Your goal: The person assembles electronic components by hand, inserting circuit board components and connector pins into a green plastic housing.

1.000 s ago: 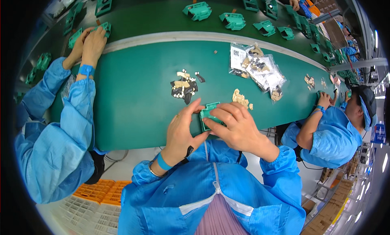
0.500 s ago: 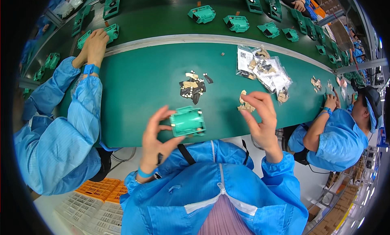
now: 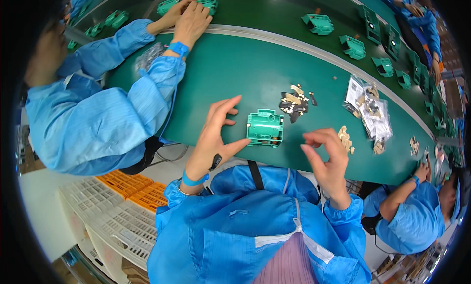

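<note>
A green plastic housing lies on the green table in front of me, its hollow side facing up. My left hand is at its left with fingers spread; the thumb tip is right by the housing's edge, and I cannot tell if it touches. A small black piece sticks to this hand near the thumb's base. To the right of the housing hovers my right hand, fingers curled, thumb and forefinger a little apart, nothing visible between them. Beyond the housing is a pile of small black and tan pieces.
Tan pieces lie beyond my right hand, near clear bags of parts. More green housings stand on the conveyor past a pale rail. Co-workers in blue sit at left and right. Crates stand at lower left.
My left hand has let go of the housing, which now rests on the table. The right hand has come away from the tan pieces. The whole view has turned left.
</note>
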The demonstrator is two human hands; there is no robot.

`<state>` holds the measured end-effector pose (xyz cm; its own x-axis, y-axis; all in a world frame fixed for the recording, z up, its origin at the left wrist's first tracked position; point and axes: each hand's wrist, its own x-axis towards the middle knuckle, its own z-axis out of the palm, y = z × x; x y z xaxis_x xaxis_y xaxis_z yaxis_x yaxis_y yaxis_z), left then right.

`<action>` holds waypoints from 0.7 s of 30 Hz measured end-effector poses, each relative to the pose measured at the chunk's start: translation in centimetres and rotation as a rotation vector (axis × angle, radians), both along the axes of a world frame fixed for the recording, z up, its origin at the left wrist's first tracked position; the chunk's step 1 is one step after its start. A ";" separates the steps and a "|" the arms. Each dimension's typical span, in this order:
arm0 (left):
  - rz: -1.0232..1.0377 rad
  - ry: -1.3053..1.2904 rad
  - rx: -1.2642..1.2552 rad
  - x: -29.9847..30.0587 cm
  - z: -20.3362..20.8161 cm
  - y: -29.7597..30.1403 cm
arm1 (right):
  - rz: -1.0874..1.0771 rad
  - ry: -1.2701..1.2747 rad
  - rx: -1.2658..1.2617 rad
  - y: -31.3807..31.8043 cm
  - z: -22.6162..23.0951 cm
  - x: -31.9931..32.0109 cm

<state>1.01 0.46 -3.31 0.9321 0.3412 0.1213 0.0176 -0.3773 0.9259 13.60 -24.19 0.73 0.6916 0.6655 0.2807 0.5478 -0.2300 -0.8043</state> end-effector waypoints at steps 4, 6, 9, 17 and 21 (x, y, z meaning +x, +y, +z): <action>0.028 -0.047 0.028 0.2 2.0 -1.0 | 0.227 0.037 0.097 2.7 0.6 -2.1; -0.008 -0.075 0.086 0.5 3.2 -1.7 | 0.285 0.057 0.147 4.3 1.1 -3.0; -0.036 -0.124 0.148 0.6 4.4 -2.4 | 0.350 0.114 0.200 5.7 1.4 -4.4; -0.010 -0.184 0.245 1.0 4.9 -3.6 | 0.267 0.169 0.186 5.5 0.9 -5.5; 0.042 -0.207 0.289 1.0 4.8 -4.0 | 0.310 0.239 0.250 5.8 0.1 -5.6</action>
<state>2.04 -3.54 1.50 0.8637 0.3023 0.4033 -0.1386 -0.6269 0.7667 8.04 -18.41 0.84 0.5358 0.7830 0.3160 0.3527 0.1325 -0.9263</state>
